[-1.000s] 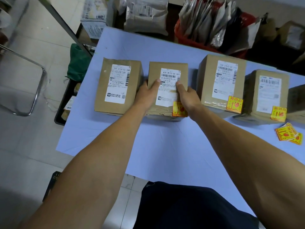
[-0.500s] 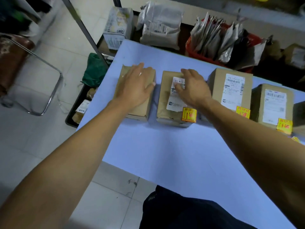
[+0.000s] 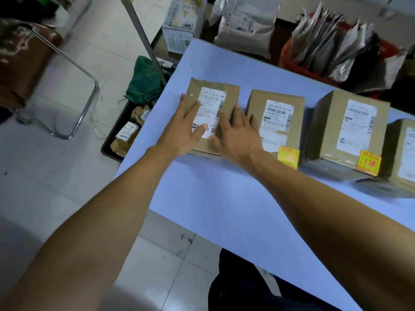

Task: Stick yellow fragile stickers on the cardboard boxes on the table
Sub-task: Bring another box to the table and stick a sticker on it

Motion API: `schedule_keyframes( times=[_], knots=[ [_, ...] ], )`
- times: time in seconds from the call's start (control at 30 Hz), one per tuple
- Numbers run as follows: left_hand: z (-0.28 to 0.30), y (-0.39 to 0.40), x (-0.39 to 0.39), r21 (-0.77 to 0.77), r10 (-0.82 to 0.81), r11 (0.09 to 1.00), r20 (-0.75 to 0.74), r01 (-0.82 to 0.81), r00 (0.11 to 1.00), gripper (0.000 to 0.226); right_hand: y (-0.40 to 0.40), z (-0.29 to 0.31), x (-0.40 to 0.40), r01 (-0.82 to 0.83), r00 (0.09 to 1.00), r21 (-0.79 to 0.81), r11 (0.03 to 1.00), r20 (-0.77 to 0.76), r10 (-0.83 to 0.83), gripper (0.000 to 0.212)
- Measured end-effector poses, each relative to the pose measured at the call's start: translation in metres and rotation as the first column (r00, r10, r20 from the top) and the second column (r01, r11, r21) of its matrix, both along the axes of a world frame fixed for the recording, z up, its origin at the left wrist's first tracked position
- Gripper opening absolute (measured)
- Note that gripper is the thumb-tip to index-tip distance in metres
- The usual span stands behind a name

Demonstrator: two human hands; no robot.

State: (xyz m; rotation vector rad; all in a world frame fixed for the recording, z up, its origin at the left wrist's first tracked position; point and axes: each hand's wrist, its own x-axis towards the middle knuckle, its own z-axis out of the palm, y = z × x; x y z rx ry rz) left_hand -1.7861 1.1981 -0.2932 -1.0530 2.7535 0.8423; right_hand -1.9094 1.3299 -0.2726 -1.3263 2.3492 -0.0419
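Observation:
Several cardboard boxes with white shipping labels stand in a row on the pale blue table (image 3: 224, 205). The leftmost box (image 3: 231, 97) carries no yellow sticker that I can see. My left hand (image 3: 182, 131) lies flat on its top, fingers spread over the label. My right hand (image 3: 238, 135) rests flat on the same box's right side, fingers apart. The second box (image 3: 258, 104) has a yellow fragile sticker (image 3: 288, 157) at its near right corner. The third box (image 3: 332, 122) has a sticker (image 3: 368, 162) too. A fourth box (image 3: 402, 149) is cut off at the right edge.
A red basket (image 3: 298, 63) of mail pouches and grey parcel bags (image 3: 244, 25) stand behind the table. On the floor to the left are a black tray of small parcels (image 3: 125, 135), a green bag (image 3: 143, 84) and a metal chair frame (image 3: 87, 102).
My right hand has left the second box and come onto the leftmost box beside my left hand. The view has shifted left, and the loose stickers at the right are out of frame.

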Motion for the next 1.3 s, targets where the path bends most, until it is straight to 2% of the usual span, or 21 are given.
schedule_keyframes(
  times=[0.23,0.33,0.4,0.47,0.5,0.53,0.6,0.67,0.73,0.77,0.8,0.9,1.0,1.13,1.23,1.3],
  knots=[
    [0.001,0.036,0.019,0.013,0.030,0.999,-0.058,-0.029,0.998,0.071,0.035,0.000,0.020,-0.037,0.999,-0.058,0.998,-0.034,0.035,0.078],
    [0.001,0.027,0.028,0.099,0.138,0.987,-0.138,-0.125,0.981,0.076,0.032,0.002,0.023,-0.013,0.995,-0.190,0.982,0.091,0.030,0.072],
    [-0.001,0.016,0.028,0.333,0.358,0.902,-0.217,-0.276,0.908,0.080,0.025,0.002,0.024,0.102,0.970,-0.339,0.935,0.241,-0.018,0.066],
    [-0.002,0.010,0.026,0.633,0.607,0.680,-0.203,-0.370,0.769,0.078,0.015,0.001,0.025,0.293,0.922,-0.444,0.847,0.365,-0.128,0.061],
    [-0.004,0.008,0.025,0.724,0.671,0.583,-0.173,-0.369,0.721,0.069,0.008,0.000,0.026,0.391,0.885,-0.465,0.794,0.427,-0.186,0.062],
    [-0.008,0.006,0.024,0.762,0.690,0.539,-0.157,-0.358,0.706,0.054,0.000,0.000,0.027,0.479,0.839,-0.461,0.747,0.492,-0.234,0.065],
    [-0.018,0.004,0.023,0.790,0.681,0.524,-0.164,-0.318,0.714,0.035,-0.015,-0.003,0.027,0.636,0.710,-0.384,0.670,0.632,-0.311,0.067],
    [-0.025,0.005,0.023,0.826,0.695,0.478,-0.147,-0.299,0.704,0.033,-0.025,-0.012,0.023,0.783,0.485,-0.189,0.592,0.781,-0.393,0.072],
    [-0.026,0.007,0.024,0.864,0.709,0.420,-0.122,-0.277,0.695,0.032,-0.024,-0.023,0.018,0.848,0.231,0.064,0.527,0.849,-0.475,0.082],
    [-0.026,0.007,0.024,0.878,0.711,0.395,-0.105,-0.272,0.695,0.033,-0.020,-0.027,0.016,0.842,0.146,0.155,0.518,0.857,-0.495,0.088],
    [-0.025,0.008,0.025,0.885,0.712,0.379,-0.091,-0.272,0.696,0.036,-0.016,-0.031,0.015,0.823,0.102,0.210,0.528,0.859,-0.501,0.095],
    [-0.022,0.011,0.025,0.901,0.724,0.345,-0.077,-0.263,0.685,0.039,-0.010,-0.037,0.015,0.792,0.094,0.224,0.569,0.875,-0.476,0.110],
    [-0.018,0.018,0.025,0.902,0.726,0.341,-0.073,-0.265,0.684,0.040,-0.009,-0.034,0.015,0.801,0.093,0.197,0.565,0.892,-0.442,0.108],
    [0.006,0.021,0.020,0.889,0.747,0.382,-0.137,-0.251,0.651,0.041,-0.006,-0.012,0.010,0.811,0.103,0.142,0.567,0.920,-0.378,0.091],
    [0.040,0.024,0.010,0.885,0.747,0.422,-0.215,-0.199,0.629,0.040,0.002,0.016,-0.001,0.826,0.113,0.082,0.558,0.945,-0.306,0.064],
    [0.063,0.034,0.001,0.878,0.731,0.449,-0.252,-0.168,0.634,0.036,0.015,0.038,-0.009,0.835,0.093,0.072,0.546,0.959,-0.269,0.057]
  ],
)
